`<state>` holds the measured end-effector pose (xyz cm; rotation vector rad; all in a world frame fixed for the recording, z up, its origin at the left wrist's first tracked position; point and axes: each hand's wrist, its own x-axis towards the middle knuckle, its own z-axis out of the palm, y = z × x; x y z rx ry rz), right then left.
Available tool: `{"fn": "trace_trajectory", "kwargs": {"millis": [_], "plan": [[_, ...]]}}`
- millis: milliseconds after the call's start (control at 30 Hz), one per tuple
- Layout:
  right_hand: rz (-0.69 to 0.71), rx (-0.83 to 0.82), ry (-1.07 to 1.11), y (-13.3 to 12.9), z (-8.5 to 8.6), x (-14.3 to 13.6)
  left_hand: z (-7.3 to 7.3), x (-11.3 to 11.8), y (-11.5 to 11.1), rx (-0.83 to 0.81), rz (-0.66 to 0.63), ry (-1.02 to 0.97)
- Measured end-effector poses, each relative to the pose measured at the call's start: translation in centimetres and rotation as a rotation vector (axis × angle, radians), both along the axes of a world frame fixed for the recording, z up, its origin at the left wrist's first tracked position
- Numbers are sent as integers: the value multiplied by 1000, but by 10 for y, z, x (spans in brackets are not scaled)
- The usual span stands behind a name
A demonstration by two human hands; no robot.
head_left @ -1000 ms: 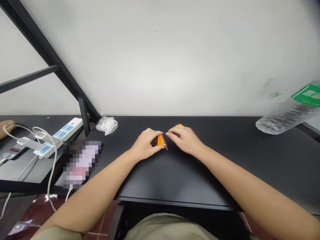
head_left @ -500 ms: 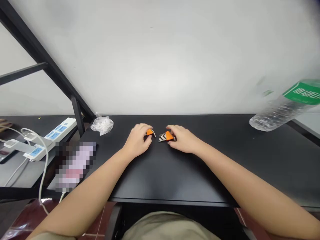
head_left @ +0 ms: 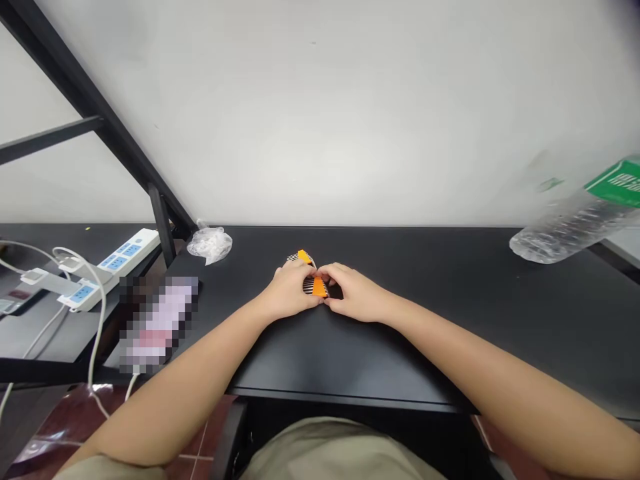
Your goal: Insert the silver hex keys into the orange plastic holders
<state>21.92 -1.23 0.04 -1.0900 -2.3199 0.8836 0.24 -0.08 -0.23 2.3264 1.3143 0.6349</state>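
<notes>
Two hex key sets, each in an orange holder, are at the middle of the black table (head_left: 425,360). One hex key set (head_left: 319,287) is between my hands, its metal keys pointing left. My left hand (head_left: 290,291) curls around its key side, thumb and fingertips closed at the orange holder. From the other side my right hand (head_left: 363,293) pinches the same holder, its fingertips meeting those of the left. The other hex key set (head_left: 304,256) lies just behind my left hand, partly hidden by the fingers.
A crumpled clear plastic bag (head_left: 211,245) lies at the back left. A power strip (head_left: 120,261) with white cables and a blurred-out flat object (head_left: 163,320) are further left. A clear plastic bottle (head_left: 565,230) with a green label leans at the right. A white wall stands behind.
My left hand has let go of its hex key set, now lying behind it, and moved right to the other set. My right hand has shifted slightly left and nearer with that set.
</notes>
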Motion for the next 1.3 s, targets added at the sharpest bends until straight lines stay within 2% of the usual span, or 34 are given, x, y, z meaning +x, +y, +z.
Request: {"fn": "trace_trajectory", "kwargs": {"millis": [133, 267, 467, 633, 833, 1133, 1300], "plan": [[-23, -175, 228, 3, -4, -1, 1, 1, 0, -96, -24, -88], [-106, -425, 461, 8, -11, -2, 3, 2, 1, -79, -78, -232], [-287, -555, 686, 9, -16, -15, 3, 8, 0, -66, -95, -259], [-402, -511, 763, 7, -12, -26, 6, 17, -3, -35, -49, -284], [-362, -503, 796, 7, -10, -29, 7, 18, -6, -48, -76, -317], [-415, -510, 905, 11, -13, -25, 7, 14, -4, -134, -38, -258], [-447, -480, 875, 17, -10, -23, 4, 19, -6, -78, -15, -229]]}}
